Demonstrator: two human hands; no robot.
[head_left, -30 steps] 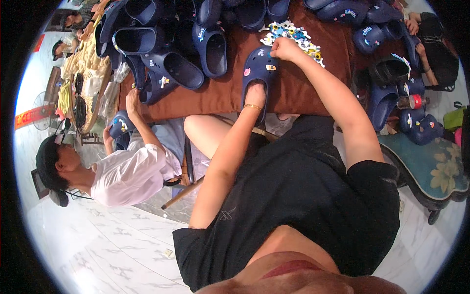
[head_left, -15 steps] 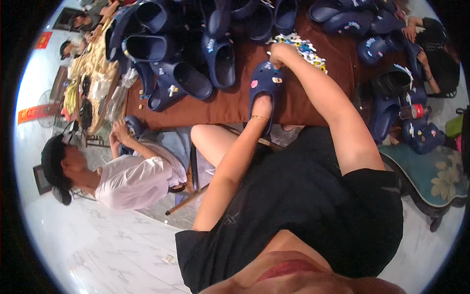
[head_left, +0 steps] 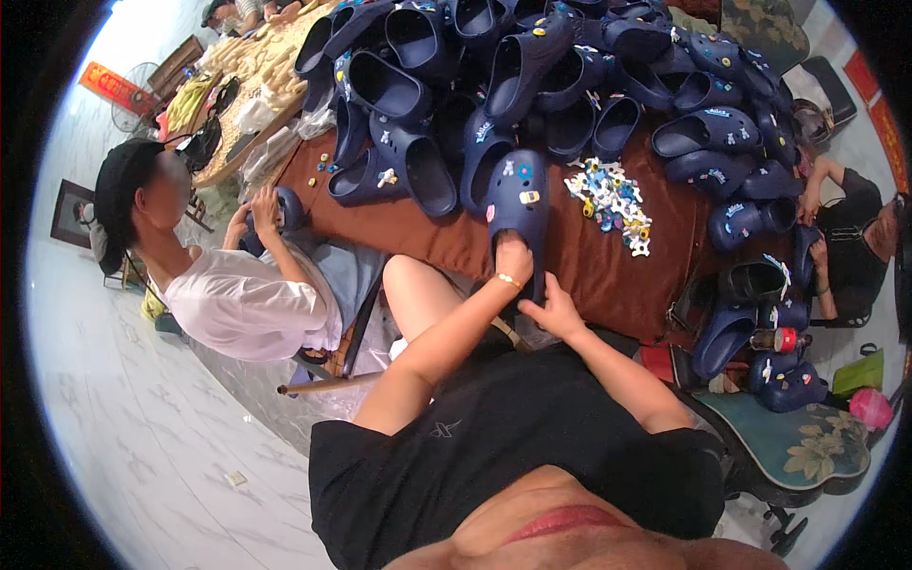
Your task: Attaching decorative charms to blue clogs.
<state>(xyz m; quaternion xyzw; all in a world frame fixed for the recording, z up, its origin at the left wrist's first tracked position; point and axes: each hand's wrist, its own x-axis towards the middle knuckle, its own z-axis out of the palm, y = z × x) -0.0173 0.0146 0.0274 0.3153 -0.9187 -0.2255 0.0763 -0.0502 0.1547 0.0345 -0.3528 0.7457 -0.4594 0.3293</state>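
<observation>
A navy clog stands toe away from me over the near edge of the brown-covered table. On its upper sit a teal flower charm, a small pale charm, a yellow-and-white one and a pink one at the side. My left hand is pushed into the foot opening and holds the clog, its fingertips hidden inside. Close by the heel is my right hand, thumb and forefinger spread apart; contact with the heel is hard to make out. Right of the clog lies a pile of colourful shoe charms.
Many navy clogs are heaped along the table's far side. At left a person in a white shirt handles another clog; at right a person in black sits by more clogs. A green-blue cushioned seat stands near right.
My right hand has left the charm pile and come back to the clog's heel. The teal flower charm now shows on the toe. The whole view has shifted.
</observation>
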